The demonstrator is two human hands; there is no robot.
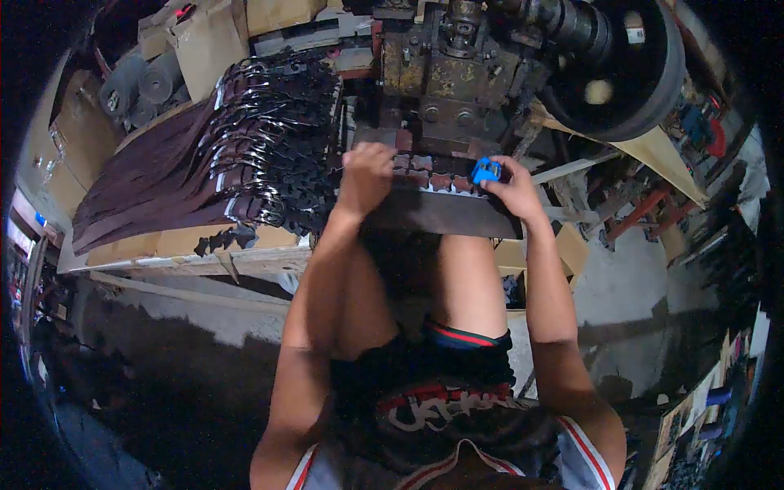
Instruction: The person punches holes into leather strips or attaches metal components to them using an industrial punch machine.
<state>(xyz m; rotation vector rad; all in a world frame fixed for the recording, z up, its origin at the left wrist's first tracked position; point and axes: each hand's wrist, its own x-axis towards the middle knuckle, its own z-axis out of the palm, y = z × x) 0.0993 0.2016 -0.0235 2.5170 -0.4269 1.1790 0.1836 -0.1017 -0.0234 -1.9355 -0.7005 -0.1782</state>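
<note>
My right hand (514, 192) pinches a small blue block (486, 171) with dark marks or openings, over the right end of a row of reddish-brown pieces (441, 180). These pieces lie along a dark flat plate (449, 212) at the front of a machine (445, 77). Near the plate's left end is my left hand (367, 175), its fingers curled together. Whatever those fingers hold, if anything, is hidden from view.
Left of the machine, a large stack of dark brown strips (155, 175) with shiny metal parts (237, 147) rests on a cardboard-covered bench (163, 247). A big dark wheel (629, 65) stands at upper right. Cardboard boxes (208, 53) and grey rolls (159, 77) sit at the back left.
</note>
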